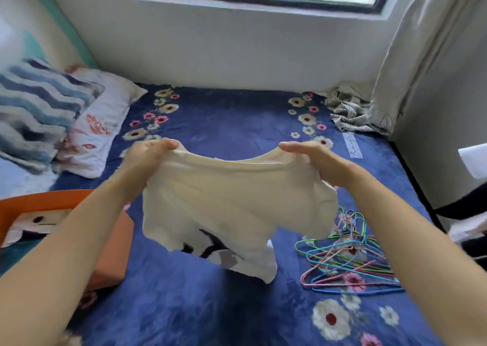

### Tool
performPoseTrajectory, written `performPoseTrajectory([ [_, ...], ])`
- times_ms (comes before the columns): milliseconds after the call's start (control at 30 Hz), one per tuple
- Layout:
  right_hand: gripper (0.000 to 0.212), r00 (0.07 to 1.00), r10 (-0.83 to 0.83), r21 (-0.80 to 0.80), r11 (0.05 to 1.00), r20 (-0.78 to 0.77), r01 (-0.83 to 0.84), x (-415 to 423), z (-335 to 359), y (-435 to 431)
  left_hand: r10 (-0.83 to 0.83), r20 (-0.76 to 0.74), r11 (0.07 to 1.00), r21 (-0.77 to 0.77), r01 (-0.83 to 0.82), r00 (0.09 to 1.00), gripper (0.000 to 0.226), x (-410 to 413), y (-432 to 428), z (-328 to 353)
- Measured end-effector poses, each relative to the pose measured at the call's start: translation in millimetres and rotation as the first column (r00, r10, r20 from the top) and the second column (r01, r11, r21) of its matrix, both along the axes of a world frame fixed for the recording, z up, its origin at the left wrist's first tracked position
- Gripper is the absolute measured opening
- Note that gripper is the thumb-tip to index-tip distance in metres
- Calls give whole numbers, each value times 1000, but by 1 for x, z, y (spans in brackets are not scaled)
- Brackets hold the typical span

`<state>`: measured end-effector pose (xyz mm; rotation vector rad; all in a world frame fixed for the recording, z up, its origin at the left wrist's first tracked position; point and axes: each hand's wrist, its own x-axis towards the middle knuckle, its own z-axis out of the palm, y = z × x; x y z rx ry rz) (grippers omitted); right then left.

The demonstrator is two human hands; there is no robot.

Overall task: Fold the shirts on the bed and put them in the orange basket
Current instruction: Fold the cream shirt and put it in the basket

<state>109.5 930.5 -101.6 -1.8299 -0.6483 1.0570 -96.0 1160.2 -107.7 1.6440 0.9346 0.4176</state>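
A cream shirt [226, 203] with a black print near its lower edge hangs in the air above the blue flowered bed [237, 118]. My left hand [150, 153] grips its top left shoulder. My right hand [313, 158] grips the top right shoulder. The neckline sags between both hands. The orange basket [39, 200] stands on the bed at the left, partly behind my left forearm, with a folded white garment [34, 224] inside it.
A heap of coloured wire hangers [347, 261] lies on the bed at the right. Pillows [102, 126] and a striped blanket [34, 111] sit at the left. A crumpled patterned cloth [347, 113] lies by the curtain [411, 55] at the back right.
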Motion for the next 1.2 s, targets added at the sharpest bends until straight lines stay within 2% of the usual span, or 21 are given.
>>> performPoseTrajectory([
  [33,30,994,66,-24,998,91,-64,-5,15,0,-41,10,997,61,41,999,34,-4,9,8],
  [67,39,951,139,-122,987,276,-109,-9,27,0,-69,23,990,121,66,997,31,-8,15,20],
  [100,44,847,219,-272,958,485,-92,-10,34,0,-73,23,983,172,68,997,29,-8,22,28],
  [167,32,557,345,-465,881,755,85,-15,42,0,-125,45,967,229,112,991,31,-10,30,52],
  [233,10,320,329,-418,869,888,265,-17,48,-1,-249,56,948,218,231,967,36,-10,33,77],
  [300,18,216,220,-286,891,951,352,-11,54,-5,-377,-30,902,216,374,926,56,-13,36,96],
  [333,23,277,98,-196,915,956,352,-7,57,-9,-442,-82,868,211,449,893,68,-15,40,103],
  [367,25,417,-87,-64,940,905,336,-2,60,-13,-502,-118,833,198,516,856,76,-17,44,109],
  [433,32,685,-362,155,925,632,346,3,63,-20,-582,-168,786,138,603,796,83,-20,55,118],
  [500,26,816,-424,254,903,393,347,7,62,-26,-614,-230,757,101,646,755,85,-24,62,126],
  [533,12,856,-409,283,902,316,327,7,65,-29,-612,-263,751,103,653,746,85,-26,65,130],
  [567,10,880,-386,288,907,276,307,5,71,-31,-598,-308,748,115,653,740,81,-27,69,132],
  [633,40,887,-270,217,956,375,199,4,87,-41,-513,-390,766,194,613,765,46,-27,74,134],
  [700,50,833,-63,9,998,550,69,1,98,-46,-383,-422,805,285,521,822,9,-25,79,132],
  [767,44,677,186,-286,957,712,38,4,95,-46,-339,-496,804,289,520,799,15,-19,81,130],
  [833,19,517,317,-448,882,795,148,16,85,-42,-285,-623,779,293,555,729,24,-10,79,128],
  [933,16,440,279,-448,825,854,345,31,74,-33,-98,-757,715,398,575,646,19,10,80,116],
  [1033,19,335,245,-393,768,910,507,47,60,-15,192,-747,624,593,508,636,13,36,86,92],
  [1100,27,361,199,-386,722,911,575,64,45,-3,310,-723,620,646,445,617,22,51,93,73],
  [1133,31,423,129,-383,704,897,599,72,40,1,310,-717,665,633,397,624,29,58,97,64],
  [1200,38,655,-241,-320,721,716,615,91,30,12,149,-609,878,444,179,779,34,75,101,48],
])
